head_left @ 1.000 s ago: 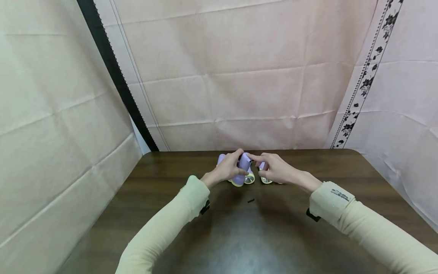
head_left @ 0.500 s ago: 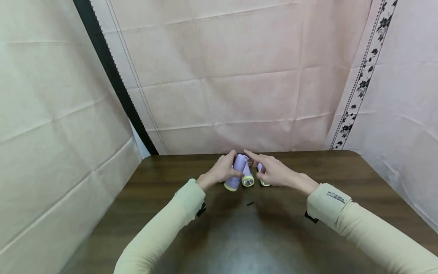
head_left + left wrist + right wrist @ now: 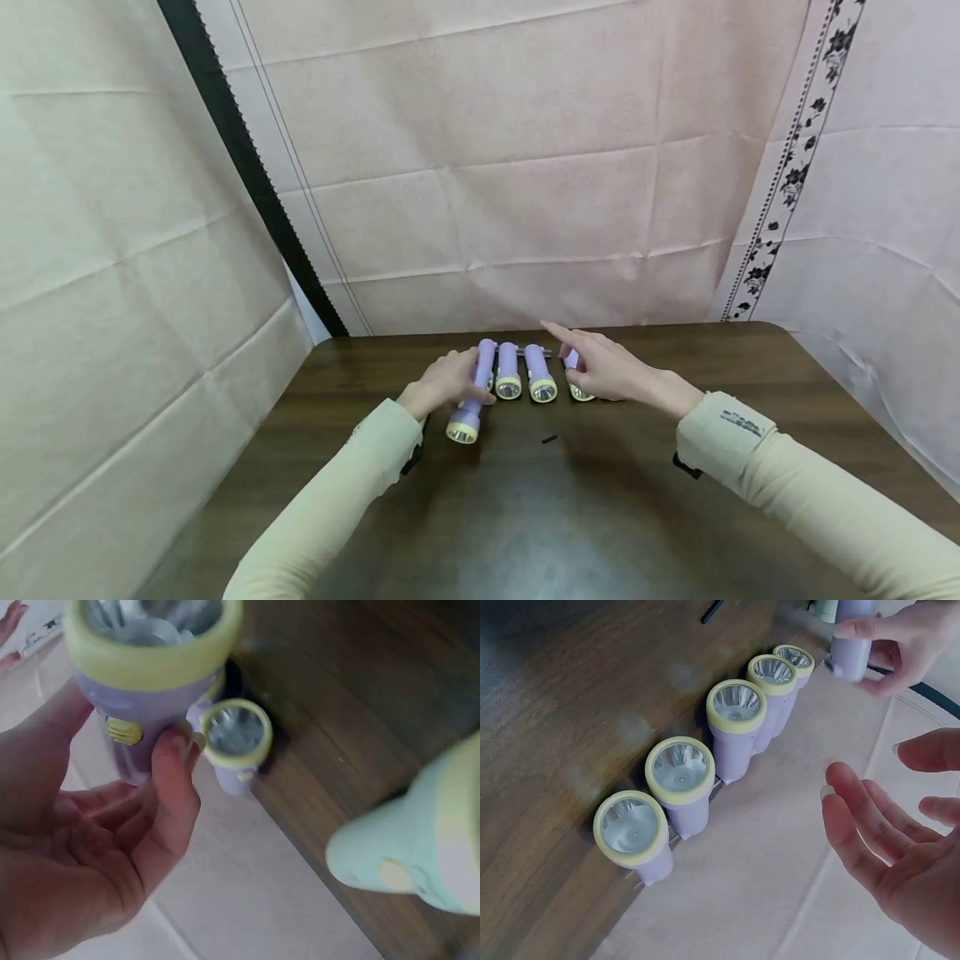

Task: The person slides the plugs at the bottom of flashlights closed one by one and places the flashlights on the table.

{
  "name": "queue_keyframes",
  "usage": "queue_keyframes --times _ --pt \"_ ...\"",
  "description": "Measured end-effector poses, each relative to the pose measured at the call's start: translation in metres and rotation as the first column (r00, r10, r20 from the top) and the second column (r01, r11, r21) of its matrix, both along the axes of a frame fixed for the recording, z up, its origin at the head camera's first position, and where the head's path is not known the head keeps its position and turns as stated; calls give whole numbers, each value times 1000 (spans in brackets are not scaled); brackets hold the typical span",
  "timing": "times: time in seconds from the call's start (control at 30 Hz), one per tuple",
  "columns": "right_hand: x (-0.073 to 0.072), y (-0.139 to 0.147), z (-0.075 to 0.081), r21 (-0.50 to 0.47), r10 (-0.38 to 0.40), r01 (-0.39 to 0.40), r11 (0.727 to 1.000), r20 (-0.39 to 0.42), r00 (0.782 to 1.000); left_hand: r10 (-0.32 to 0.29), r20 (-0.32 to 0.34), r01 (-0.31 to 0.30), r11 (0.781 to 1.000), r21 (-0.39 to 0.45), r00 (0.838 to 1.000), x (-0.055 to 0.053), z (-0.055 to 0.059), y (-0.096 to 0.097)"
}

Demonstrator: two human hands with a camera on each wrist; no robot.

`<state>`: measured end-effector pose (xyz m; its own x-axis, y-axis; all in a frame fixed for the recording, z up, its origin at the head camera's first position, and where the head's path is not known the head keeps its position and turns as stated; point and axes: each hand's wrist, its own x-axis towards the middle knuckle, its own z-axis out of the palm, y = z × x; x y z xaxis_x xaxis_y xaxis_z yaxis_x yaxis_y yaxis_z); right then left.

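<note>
In the head view my left hand holds a purple flashlight by its body, its yellow-rimmed lens end tilted down toward me. The left wrist view shows thumb and fingers gripping that flashlight below the rim, near its yellow switch. My right hand hovers over the right end of a row of similar flashlights, index finger extended and nothing held. Several purple flashlights line up in the right wrist view, lenses facing the same way; the relaxed fingers of my right hand are apart from them.
A mint-green flashlight lies on the wooden table, near my left hand. Thin metal prongs show between the purple flashlights. A small black strip lies in front of the row. Pale cloth hangs behind the table.
My left hand has carried its purple flashlight left and toward me, away from the row, uncovering the flashlights behind it. My right hand has stayed nearly in place.
</note>
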<state>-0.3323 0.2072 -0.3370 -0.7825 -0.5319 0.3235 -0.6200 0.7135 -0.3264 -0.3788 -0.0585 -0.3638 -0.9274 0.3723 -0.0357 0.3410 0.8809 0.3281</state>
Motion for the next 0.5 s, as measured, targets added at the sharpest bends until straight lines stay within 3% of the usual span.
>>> queue_keyframes --times 0.13,0.27,0.5 --pt "2 -1 -4 13 -9 8 1000 32 999 68 -13 -69 992 -108 998 2 -13 -12" --pt "4 -1 -7 27 -17 16 1000 41 999 85 -56 -94 976 -196 995 4 -25 -17" --pt "1 0 0 26 -16 15 1000 20 1000 109 -140 -141 959 -245 984 -2 -29 -13"
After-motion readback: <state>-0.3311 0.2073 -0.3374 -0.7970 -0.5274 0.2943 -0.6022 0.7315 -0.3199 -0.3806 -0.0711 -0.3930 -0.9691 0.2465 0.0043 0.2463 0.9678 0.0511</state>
